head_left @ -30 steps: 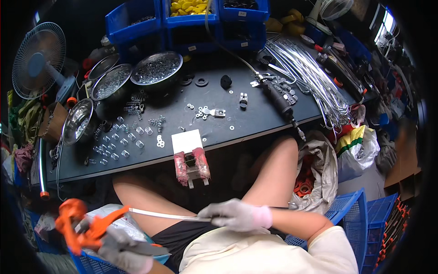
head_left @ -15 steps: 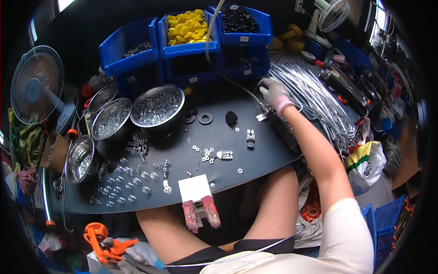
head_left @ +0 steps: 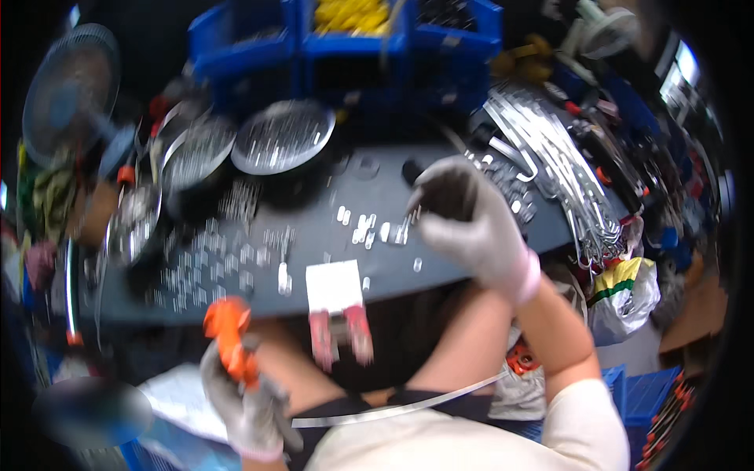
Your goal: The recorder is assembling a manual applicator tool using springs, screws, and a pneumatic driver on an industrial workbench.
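My gloved left hand (head_left: 239,404) is closed around an orange plastic handle piece (head_left: 229,337) at the lower left, beside my thigh. A thin curved metal rod (head_left: 408,407) runs from near that hand across my lap. My right hand (head_left: 479,228), in a pale glove with a pink cuff, is above the right half of the table. Its fingers curve with a gap between them and the thumb, and I see nothing held in it, though motion smears it. Near its fingertips lie a black knob (head_left: 411,172), a small metal clip (head_left: 395,233) and several white washers (head_left: 364,229).
Metal bowls of small parts (head_left: 283,137) and scattered springs (head_left: 206,263) occupy the table's left. Blue bins (head_left: 353,45) stand behind. Bent metal rods (head_left: 542,149) lie at right. A white-topped fixture with pink-wrapped legs (head_left: 334,286) sits at the front edge.
My right hand has come back from beside the rods toward me, over the table. My left hand has lifted the orange handle piece up and rightward. The view has tilted and blurred.
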`<act>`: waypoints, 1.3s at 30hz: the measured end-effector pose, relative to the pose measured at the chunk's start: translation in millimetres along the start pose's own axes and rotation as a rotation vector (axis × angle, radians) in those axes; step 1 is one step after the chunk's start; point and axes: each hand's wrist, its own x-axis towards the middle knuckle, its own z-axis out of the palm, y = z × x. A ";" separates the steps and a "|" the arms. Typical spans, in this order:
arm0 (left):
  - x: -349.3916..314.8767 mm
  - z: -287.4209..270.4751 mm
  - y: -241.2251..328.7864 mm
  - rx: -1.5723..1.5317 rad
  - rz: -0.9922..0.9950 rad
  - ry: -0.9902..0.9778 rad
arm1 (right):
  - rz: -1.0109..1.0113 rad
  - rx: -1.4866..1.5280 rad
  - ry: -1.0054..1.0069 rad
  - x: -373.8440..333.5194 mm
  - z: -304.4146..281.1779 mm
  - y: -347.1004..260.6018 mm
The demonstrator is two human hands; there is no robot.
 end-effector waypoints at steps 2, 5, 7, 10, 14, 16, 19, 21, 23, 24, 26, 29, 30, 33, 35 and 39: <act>-11.0 21.0 15.7 -0.050 -0.147 -0.201 | 0.022 -0.073 -0.198 -76.1 39.8 -21.4; -23.1 34.4 11.6 -0.168 -0.114 -0.487 | -0.250 -0.283 -0.018 -124.5 76.6 -18.3; -31.4 35.7 19.4 -0.151 -0.079 -0.569 | -0.031 0.049 0.025 -139.3 85.4 -9.5; -42.3 24.5 20.3 0.007 -0.045 -0.599 | 0.042 0.261 0.139 -149.8 96.3 -0.3; -50.4 20.6 16.7 0.099 0.147 -0.599 | 0.218 0.398 0.102 -160.8 96.5 -1.5; -50.9 17.9 15.4 0.165 0.207 -0.606 | 0.091 0.269 0.255 -165.4 106.8 -3.2; -52.7 15.2 12.9 0.197 0.255 -0.605 | 0.200 0.245 0.179 -166.9 100.3 -2.6; -50.7 12.4 13.7 0.176 0.233 -0.646 | 0.258 0.226 0.139 -166.9 98.1 -6.1; -48.9 11.7 12.0 0.154 0.237 -0.655 | 0.304 0.325 0.118 -167.5 99.7 -7.9; -48.0 11.4 11.5 0.132 0.239 -0.661 | 0.301 0.323 0.122 -168.3 101.4 -6.5; -48.4 10.0 12.9 0.133 0.198 -0.655 | 0.231 0.279 0.154 -169.4 104.6 -2.0; -47.4 3.5 10.8 0.166 0.182 -0.656 | 0.298 0.268 0.114 -170.8 106.8 -3.2; -46.7 2.2 8.4 0.174 0.173 -0.649 | 0.290 0.264 0.122 -169.8 107.8 -3.6; -43.4 -0.5 7.1 0.200 0.178 -0.644 | 0.309 0.097 0.103 -168.3 111.4 -4.8; -40.2 0.1 7.8 0.193 0.127 -0.610 | 0.362 0.115 0.069 -163.3 110.2 -7.5; -39.1 -5.7 0.7 0.148 -0.108 -0.609 | 0.502 0.054 -0.020 -155.8 110.9 -6.0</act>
